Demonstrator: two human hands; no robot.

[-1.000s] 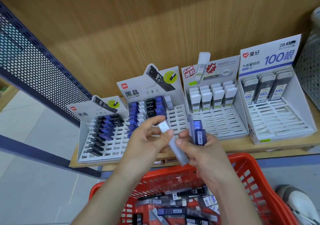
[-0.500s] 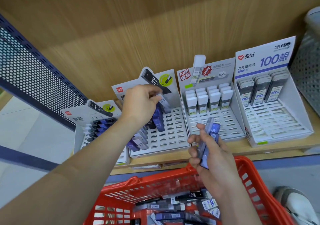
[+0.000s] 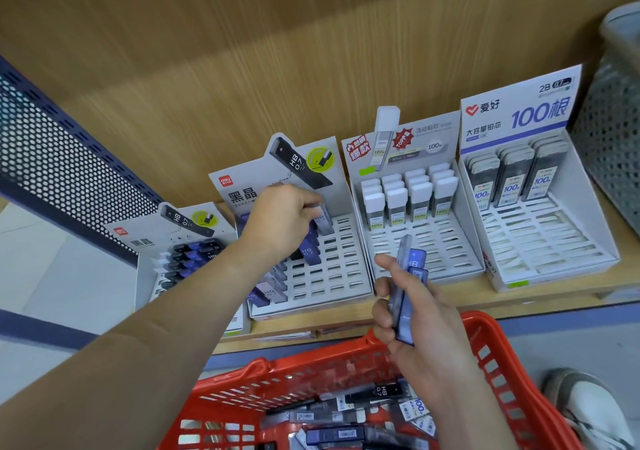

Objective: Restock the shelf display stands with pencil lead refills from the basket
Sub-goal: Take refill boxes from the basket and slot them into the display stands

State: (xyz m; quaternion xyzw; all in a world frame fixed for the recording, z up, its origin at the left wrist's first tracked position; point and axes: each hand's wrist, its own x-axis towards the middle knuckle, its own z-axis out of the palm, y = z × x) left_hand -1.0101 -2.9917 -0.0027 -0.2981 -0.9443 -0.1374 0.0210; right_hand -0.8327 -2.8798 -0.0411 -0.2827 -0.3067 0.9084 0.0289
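My left hand (image 3: 282,219) reaches over the second display stand (image 3: 332,276) and pinches a grey lead refill case (image 3: 323,222) at the stand's back row, beside dark blue cases (image 3: 310,250). My right hand (image 3: 412,311) is held above the red basket (image 3: 491,342) and grips a few blue and clear refill cases (image 3: 408,286) upright. Several more refill cases (image 3: 349,425) lie loose in the basket.
Four white slotted stands sit on the wooden shelf: a far-left one (image 3: 180,241) with dark cases, a third (image 3: 415,238) with white-capped cases, a fourth (image 3: 540,227) with grey cases. A perforated blue panel (image 3: 59,172) stands left, a mesh container (image 3: 613,137) right. A shoe (image 3: 592,411) shows bottom right.
My left hand took the grey case from in front of me and carried it up to the second stand's back row. My right hand stayed over the basket with its cases.
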